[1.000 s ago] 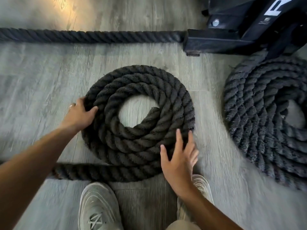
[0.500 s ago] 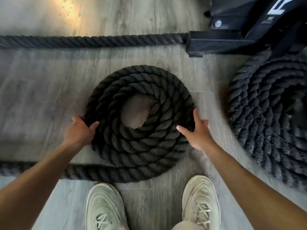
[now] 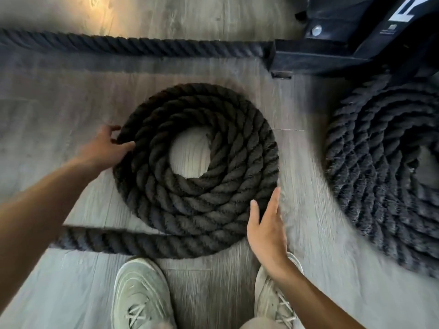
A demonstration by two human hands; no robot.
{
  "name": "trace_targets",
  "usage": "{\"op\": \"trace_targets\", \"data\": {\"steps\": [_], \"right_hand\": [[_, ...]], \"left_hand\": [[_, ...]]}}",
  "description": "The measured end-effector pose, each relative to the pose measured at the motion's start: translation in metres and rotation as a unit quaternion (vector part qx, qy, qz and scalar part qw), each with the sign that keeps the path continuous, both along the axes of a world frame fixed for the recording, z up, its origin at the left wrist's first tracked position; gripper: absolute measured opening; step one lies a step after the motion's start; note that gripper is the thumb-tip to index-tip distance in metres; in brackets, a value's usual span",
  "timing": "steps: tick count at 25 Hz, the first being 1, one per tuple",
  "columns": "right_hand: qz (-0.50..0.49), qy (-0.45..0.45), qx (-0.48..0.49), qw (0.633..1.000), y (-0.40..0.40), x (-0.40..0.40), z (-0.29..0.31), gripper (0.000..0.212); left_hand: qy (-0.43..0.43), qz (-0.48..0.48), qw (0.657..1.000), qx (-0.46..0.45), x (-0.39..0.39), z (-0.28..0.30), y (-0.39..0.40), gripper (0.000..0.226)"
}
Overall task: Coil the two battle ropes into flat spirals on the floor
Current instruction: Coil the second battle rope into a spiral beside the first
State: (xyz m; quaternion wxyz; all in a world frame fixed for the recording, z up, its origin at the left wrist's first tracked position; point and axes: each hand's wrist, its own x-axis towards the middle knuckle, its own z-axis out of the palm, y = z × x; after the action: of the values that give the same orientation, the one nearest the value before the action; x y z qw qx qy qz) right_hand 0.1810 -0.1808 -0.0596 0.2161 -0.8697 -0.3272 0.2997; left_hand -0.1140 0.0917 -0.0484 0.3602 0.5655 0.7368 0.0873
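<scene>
Right of the middle coil (image 3: 197, 186) a second coil (image 3: 384, 176) lies done; the middle one's tail (image 3: 107, 241) remains loose. Left hand (image 3: 104, 146) grips its rim, right hand (image 3: 266, 231) presses flat, fingers straight

The second coil (image 3: 384, 176) on the right is cut by the picture's edge and smeared by motion blur, so its turns cannot be counted. The loose tail (image 3: 99, 241) of the near rope passes under the left forearm — its end is not visible. The straight rope (image 3: 133, 45) runs off the left edge. On the black frame (image 3: 337, 51) only part of a white letter shows. Both shoes (image 3: 140, 295) are cropped below.
</scene>
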Motion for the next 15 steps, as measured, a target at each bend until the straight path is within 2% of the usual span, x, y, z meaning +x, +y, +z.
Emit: {"op": "trace_targets", "data": {"steps": [2,4,8,10,12,15], "right_hand": [[0.019,0.007,-0.005,1.000,0.005,0.005,0.002,0.075],[0.037,0.003,-0.014,0.999,0.020,0.020,0.002,0.072],[0.057,-0.001,-0.058,0.997,0.087,0.078,0.007,0.063],[0.050,-0.035,-0.050,0.997,0.118,0.100,0.013,0.055],[0.035,-0.046,-0.049,0.997,0.129,0.104,0.013,0.054],[-0.002,-0.006,-0.054,0.999,0.103,0.080,0.005,0.061]], "left_hand": [[0.029,-0.016,0.999,0.008,0.001,-0.010,0.006,0.058],[0.035,0.007,0.999,-0.002,0.000,-0.011,0.001,0.059],[-0.066,0.090,0.993,-0.044,-0.008,-0.007,-0.055,0.069],[-0.093,0.121,0.985,-0.085,-0.005,-0.009,-0.096,0.071],[-0.075,0.122,0.983,-0.116,-0.004,-0.011,-0.113,0.070],[-0.049,0.096,0.986,-0.127,-0.006,-0.006,-0.089,0.082]]}}
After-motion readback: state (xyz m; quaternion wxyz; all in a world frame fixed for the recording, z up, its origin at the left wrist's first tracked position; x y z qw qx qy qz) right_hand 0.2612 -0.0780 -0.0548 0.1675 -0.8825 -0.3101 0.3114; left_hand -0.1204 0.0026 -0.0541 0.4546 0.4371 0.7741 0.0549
